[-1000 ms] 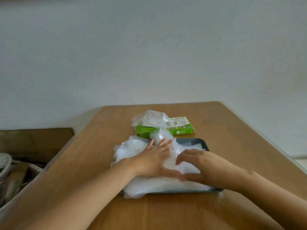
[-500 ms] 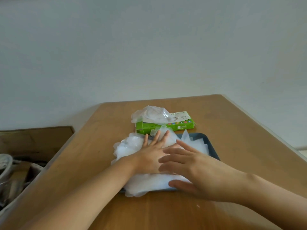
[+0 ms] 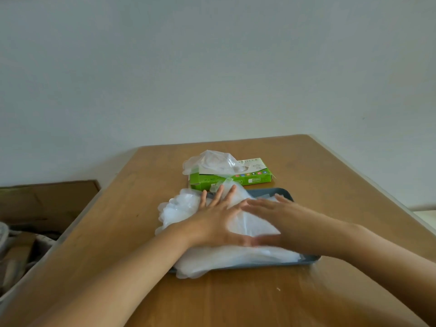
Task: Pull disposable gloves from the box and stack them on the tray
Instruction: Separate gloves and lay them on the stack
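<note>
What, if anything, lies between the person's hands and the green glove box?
Nothing visible blocks the way. The left hand and right hand press flat on the glove pile in the tray. The green box lies just past the tray's far rim, with a glove bulging from its top.

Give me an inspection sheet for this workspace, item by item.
Surface: brown wooden table.
Job's things: grey tray holds a stack of clear gloves that overhangs its left edge. The green glove box lies behind it, with bunched gloves sticking out of its top.
Clutter: small white speck on the table.
Hands: left hand and right hand lie flat on the stack, fingers straight; the right is blurred.
Cables: nothing seen.
Surroundings: plain wall; cardboard and indistinct items left of the table.
</note>
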Available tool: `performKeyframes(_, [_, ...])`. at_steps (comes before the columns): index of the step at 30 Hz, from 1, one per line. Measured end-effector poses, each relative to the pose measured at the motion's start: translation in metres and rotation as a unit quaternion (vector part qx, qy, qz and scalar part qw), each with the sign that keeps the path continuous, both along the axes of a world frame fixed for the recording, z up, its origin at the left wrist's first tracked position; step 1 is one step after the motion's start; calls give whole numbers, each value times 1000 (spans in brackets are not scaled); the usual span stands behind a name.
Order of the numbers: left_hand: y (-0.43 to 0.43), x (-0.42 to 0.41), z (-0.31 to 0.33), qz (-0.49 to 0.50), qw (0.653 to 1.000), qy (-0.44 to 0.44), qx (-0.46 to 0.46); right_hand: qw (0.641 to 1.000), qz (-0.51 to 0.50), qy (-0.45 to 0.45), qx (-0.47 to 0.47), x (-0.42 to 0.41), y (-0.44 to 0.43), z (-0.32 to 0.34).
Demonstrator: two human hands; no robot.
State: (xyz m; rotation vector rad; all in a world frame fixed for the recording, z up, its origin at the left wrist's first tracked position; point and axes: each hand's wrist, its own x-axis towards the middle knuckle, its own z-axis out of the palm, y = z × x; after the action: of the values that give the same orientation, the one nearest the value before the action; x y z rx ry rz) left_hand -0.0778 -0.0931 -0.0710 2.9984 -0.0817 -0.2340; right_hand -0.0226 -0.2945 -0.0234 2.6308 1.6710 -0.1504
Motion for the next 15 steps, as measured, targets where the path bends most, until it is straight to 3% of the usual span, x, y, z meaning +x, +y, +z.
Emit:
performKeyframes(3, [8,-3,5,4,1000,8,-4,993,7,60,-97,9,-2,-16])
performKeyframes(9, [68,-16,30,60,996,53,-31,987,4,64,-148,14,-5,0])
performKeyframes(12, [87,-23,45,112,987,53,-104,992,-18,98,-83,17,3,19])
performKeyframes(15, [98,-16,53,170,972,-24,-161,996,-26,71,46,36,27,30])
